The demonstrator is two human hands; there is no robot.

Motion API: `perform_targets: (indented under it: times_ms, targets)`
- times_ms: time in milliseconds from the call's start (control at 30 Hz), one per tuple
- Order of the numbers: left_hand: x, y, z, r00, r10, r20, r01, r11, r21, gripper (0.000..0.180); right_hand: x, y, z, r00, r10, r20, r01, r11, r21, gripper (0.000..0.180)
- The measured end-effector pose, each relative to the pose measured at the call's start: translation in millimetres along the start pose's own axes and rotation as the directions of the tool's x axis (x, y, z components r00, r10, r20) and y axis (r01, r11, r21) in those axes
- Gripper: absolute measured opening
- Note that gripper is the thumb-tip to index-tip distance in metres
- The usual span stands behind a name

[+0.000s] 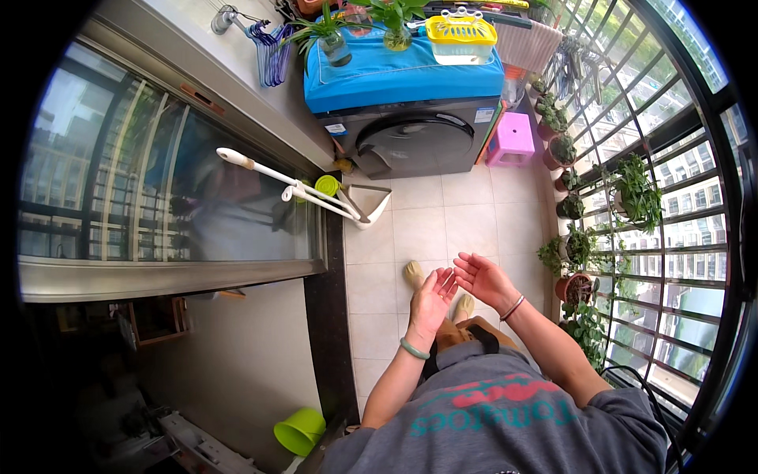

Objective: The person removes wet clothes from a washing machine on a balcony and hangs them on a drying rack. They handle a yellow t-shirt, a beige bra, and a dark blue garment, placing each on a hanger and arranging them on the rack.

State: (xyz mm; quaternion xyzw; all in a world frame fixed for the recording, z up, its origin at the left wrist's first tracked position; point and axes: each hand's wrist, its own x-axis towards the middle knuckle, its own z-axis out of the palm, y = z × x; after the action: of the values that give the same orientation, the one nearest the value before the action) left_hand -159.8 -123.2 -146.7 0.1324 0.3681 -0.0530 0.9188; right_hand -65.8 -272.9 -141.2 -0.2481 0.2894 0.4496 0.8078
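Hold left hand (430,308) and right hand (485,284) steady, palms up, fingers slightly spread, gripping nothing, well short of washing machine (414,142) beyond fingertips.

Home, by the look of it: enclosed balcony with laundry corner. Front-loading washer (418,142) at far end under blue fabric cover (395,88), glass vases (337,52) of greenery on top; bluish-purple hangers (272,59) hung to its left. Potted plants (563,150) lined along barred windows (681,162), buildings (705,182) beyond. Framed glass panel (197,189) at left, pale floor tiles (470,225), white long-handled dustpan (382,204), pink plastic stool (513,138).
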Motion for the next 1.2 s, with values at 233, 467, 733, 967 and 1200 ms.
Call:
perform_targets:
  times_ms: [233,467,733,967,1200]
  targets:
    - [25,68,21,0.996,0.083,0.02,-0.084,0.993,0.088,0.028,54,-17,58,0.998,-0.027,0.062,0.032,0.996,-0.08,0.03]
    - [80,123,31,0.996,0.058,0.063,-0.065,0.992,0.108,0.038,116,-34,87,0.994,-0.109,0.008,0.109,0.99,-0.088,0.03]
    - [156,187,-12,0.97,0.213,-0.113,-0.202,0.974,0.103,0.045,196,-82,81,0.959,-0.253,-0.129,0.183,0.898,-0.401,0.04]
    - [240,188,29,0.973,0.231,-0.001,-0.229,0.964,0.133,0.051,287,-151,79,0.926,-0.362,-0.104,0.32,0.902,-0.29,0.041]
    - [330,137,114,0.943,0.315,0.107,-0.329,0.837,0.437,0.05,335,-214,46,0.712,-0.702,-0.014,0.392,0.414,-0.822,0.047]
